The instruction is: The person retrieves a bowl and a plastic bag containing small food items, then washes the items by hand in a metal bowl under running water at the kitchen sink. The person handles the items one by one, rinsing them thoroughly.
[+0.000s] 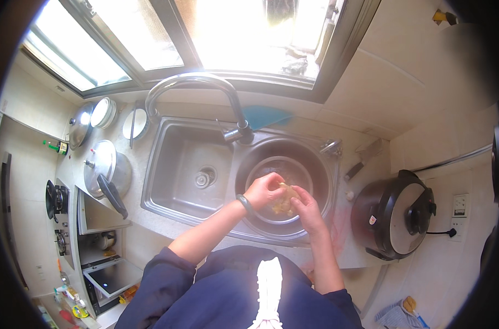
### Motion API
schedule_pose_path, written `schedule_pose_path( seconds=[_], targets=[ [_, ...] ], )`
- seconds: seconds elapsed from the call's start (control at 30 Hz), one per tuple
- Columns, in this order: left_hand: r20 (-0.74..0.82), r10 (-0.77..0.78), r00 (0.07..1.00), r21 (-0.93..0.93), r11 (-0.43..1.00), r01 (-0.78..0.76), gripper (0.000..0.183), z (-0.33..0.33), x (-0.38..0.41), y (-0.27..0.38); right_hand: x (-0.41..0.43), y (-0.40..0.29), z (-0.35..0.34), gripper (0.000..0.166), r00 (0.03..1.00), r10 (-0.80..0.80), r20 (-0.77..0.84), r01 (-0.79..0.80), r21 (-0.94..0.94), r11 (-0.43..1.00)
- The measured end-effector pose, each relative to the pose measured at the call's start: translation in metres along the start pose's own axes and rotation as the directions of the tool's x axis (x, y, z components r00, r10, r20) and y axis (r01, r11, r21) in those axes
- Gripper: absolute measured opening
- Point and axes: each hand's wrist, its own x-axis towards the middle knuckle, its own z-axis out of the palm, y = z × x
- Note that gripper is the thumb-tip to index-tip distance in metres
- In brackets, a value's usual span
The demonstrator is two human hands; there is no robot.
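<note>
My left hand (268, 191), with a bangle at the wrist, pinches one side of a pale yellowish, knobbly piece of food (288, 196). The fingers of my right hand (308, 209) grip its other side. What exactly the food is, I cannot tell. Both hands are over a round metal bowl (255, 168), which sits in the round right basin (323, 168) of a stainless steel sink. More pale pieces (283, 210) show just below my fingers; whether they are part of the held food is unclear.
A chrome faucet (191, 78) arches above the square left basin (179, 164). An electric pressure cooker (381, 218) stands right, near a knife with a dark handle (354, 170) and a white garlic bulb (349, 195). At left are a metal pressure cooker (117, 164) and stacked plates (103, 113).
</note>
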Motion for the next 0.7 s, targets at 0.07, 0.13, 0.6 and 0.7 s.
schedule_pose_path(
  seconds=[0.07,0.13,0.6,0.7],
  targets=[
    [0.070,-0.039,0.997,-0.027,0.999,0.041,0.021,-0.004,0.003,0.007,0.002,0.006,-0.007,0.038,0.998,0.026,0.064,-0.034,0.126,0.991],
    [0.177,-0.084,0.981,-0.208,0.971,0.121,0.018,-0.010,0.003,0.014,-0.001,0.006,-0.008,0.039,0.985,0.093,0.145,-0.141,0.366,0.920],
    [0.247,-0.153,0.957,-0.316,0.921,0.229,0.019,0.003,0.008,0.003,-0.010,0.021,-0.010,0.032,0.924,0.173,0.341,-0.382,0.801,0.460],
    [0.258,-0.168,0.951,-0.365,0.895,0.258,0.019,0.004,0.008,0.002,-0.017,0.018,-0.005,0.033,0.916,0.152,0.372,-0.402,0.851,0.338]
  ],
)
